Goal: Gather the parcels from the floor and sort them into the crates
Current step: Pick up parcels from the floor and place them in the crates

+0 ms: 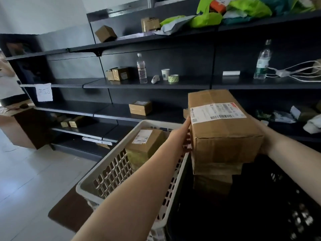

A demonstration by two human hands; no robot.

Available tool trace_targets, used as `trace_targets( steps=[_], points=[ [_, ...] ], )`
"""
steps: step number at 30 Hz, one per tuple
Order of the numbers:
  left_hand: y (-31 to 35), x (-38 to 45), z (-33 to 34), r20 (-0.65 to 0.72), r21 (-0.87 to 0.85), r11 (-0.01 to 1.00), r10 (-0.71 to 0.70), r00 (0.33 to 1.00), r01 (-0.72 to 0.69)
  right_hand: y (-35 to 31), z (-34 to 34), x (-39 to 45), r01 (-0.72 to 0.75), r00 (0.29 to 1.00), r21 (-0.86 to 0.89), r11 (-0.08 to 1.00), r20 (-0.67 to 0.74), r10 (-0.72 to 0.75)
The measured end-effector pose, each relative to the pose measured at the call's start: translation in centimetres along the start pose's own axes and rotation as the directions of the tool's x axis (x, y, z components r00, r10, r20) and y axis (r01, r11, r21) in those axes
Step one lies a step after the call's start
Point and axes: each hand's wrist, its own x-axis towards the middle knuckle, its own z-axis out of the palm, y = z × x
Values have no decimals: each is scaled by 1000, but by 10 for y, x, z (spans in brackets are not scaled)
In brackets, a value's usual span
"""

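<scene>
Far left: pale floor tiles (26, 171), a paper sheet (44, 92) hung on a dark shelf (121, 83). On the shelves, seen from left: small brown boxes (119, 73), a water bottle (142, 68), a paper cup (165, 74), a roll of green tape (173, 78). Lower, nearer: a white crate (111, 169) with open lattice walls, held one labelled parcel (145, 142) inside. Left hand (182, 136) laid flat against the left side of a large cardboard box (224, 129), fingers straight and pressed on it. Box carried in the air, between both hands, above a black crate (260, 206) just right of the white one; white shipping label on top face. Directly under the box, more brown parcels (212, 183) stacked in the black crate. Right hand (264, 136) held against the right side of the box, mostly hidden behind it; could not tell whether fingers straight or curled. Far right on the shelf: second bottle (262, 61), white cables (295, 72); green bags (225, 13) on top.
</scene>
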Motion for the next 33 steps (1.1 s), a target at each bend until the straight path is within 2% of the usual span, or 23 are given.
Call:
trace_targets(
  steps=[3, 6, 12, 14, 19, 22, 29, 31, 33],
  points=[
    [6, 1, 12, 120, 10, 999, 51, 991, -52, -5, -12, -4, 49, 987, 23, 999, -153, -45],
    [9, 7, 32, 233, 35, 997, 61, 971, -71, -11, -26, -15, 50, 955, -28, 998, -292, -56],
    [-4, 17, 73, 312, 30, 998, 39, 949, -51, -14, -56, -21, 67, 970, -45, 997, -230, -76],
    [-6, 20, 83, 334, 38, 997, 46, 941, -63, -12, -71, -21, 12, 981, -73, 997, -192, -26],
    [-8, 31, 110, 339, 96, 992, 49, 939, -87, -6, -100, -16, -60, 975, 30, 998, -212, 65],
    [-13, 41, 122, 336, 103, 994, 10, 942, -47, -2, -114, -12, -70, 980, 94, 993, -178, 86],
    [-24, 64, 137, 277, 122, 992, -46, 960, 13, 12, -137, 9, -131, 959, 138, 982, -232, 161],
    [-27, 70, 139, 257, 152, 988, -20, 966, -20, 16, -141, 17, -169, 932, 54, 984, -317, 177],
    [-30, 76, 141, 206, 231, 968, 53, 977, -102, 23, -146, 26, -255, 856, -87, 963, -484, 182]
  ],
)
